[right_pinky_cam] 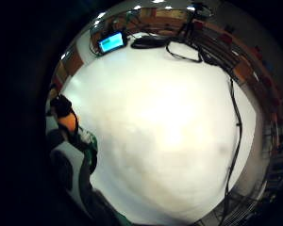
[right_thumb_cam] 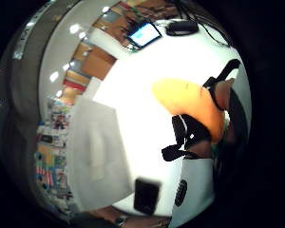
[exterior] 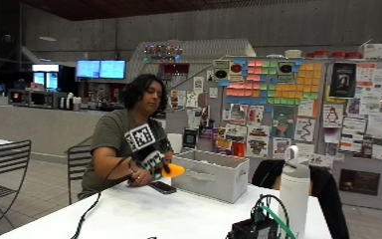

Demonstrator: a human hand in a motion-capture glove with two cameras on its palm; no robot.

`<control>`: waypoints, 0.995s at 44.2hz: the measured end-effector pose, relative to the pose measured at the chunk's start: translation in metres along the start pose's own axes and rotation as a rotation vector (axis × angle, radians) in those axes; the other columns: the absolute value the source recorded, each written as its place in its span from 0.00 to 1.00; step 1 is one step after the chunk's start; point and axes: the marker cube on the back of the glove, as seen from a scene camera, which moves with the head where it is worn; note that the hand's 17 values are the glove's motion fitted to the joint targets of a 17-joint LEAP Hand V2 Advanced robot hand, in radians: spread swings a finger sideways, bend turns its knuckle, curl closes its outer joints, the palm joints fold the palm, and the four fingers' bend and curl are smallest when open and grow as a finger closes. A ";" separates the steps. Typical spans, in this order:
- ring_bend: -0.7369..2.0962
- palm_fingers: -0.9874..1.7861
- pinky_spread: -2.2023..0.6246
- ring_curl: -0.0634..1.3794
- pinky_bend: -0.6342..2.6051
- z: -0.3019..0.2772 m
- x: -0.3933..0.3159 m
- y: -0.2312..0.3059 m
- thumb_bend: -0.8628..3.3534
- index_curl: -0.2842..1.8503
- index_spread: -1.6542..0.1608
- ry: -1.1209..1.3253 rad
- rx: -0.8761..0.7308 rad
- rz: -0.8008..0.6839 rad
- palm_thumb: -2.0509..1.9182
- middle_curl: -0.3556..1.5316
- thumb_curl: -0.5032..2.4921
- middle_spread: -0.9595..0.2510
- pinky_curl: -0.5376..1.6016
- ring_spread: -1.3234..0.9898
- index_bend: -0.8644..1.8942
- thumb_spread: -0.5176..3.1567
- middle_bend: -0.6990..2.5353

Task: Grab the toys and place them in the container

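Orange and rounded, a smooth toy (exterior: 172,171) sits in the grip of a person's gloved right hand (exterior: 152,160), raised above a white table (exterior: 151,214) just beside the near end of a pale grey, box-shaped fabric container (exterior: 212,174). From the outside view the toy lies at about three o'clock from the hand, its tip close to the container's short wall but not over the opening; whether it touches that wall cannot be told. The thumb-side palm view shows the same toy (right_thumb_cam: 192,102) close against the palm, a glossy, tapering orange form with black straps and fingers (right_thumb_cam: 224,92) curled around its far end. The container (right_thumb_cam: 97,152) appears there as a soft, matte wall with a stitched handle flap. A flat black phone (exterior: 162,187) rests on the table at roughly five o'clock from the hand, near the container's corner. The person's bare left hand (exterior: 138,180) rests on the table just beside the phone. A tall white bottle (exterior: 295,191) with a loop handle stands upright at the near right of the table, well apart from the toy, behind a dark device with a green cable (exterior: 260,226).
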 end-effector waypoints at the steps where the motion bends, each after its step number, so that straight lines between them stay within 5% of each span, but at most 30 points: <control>1: 0.89 0.72 0.57 0.60 0.65 -0.015 -0.003 0.005 0.25 0.40 0.73 -0.017 0.010 -0.073 0.65 0.70 0.31 0.56 0.67 0.40 0.45 0.48 0.68; 4: 0.89 0.72 0.57 0.60 0.64 -0.059 -0.016 0.024 0.25 0.40 0.73 -0.081 0.051 -0.283 0.66 0.70 0.31 0.57 0.68 0.40 0.45 0.48 0.69; 14: 0.89 0.71 0.56 0.62 0.63 -0.157 -0.094 0.062 0.24 0.41 0.75 -0.330 0.105 -0.572 0.66 0.70 0.31 0.59 0.71 0.40 0.46 0.48 0.69; 30: 0.89 0.71 0.55 0.64 0.62 -0.172 -0.198 0.047 0.22 0.42 0.76 -0.493 0.022 -0.639 0.67 0.69 0.32 0.61 0.75 0.40 0.45 0.47 0.70; 44: 0.89 0.68 0.55 0.65 0.62 -0.142 -0.217 0.059 0.18 0.42 0.75 -0.517 -0.143 -0.692 0.59 0.69 0.30 0.61 0.77 0.40 0.40 0.47 0.70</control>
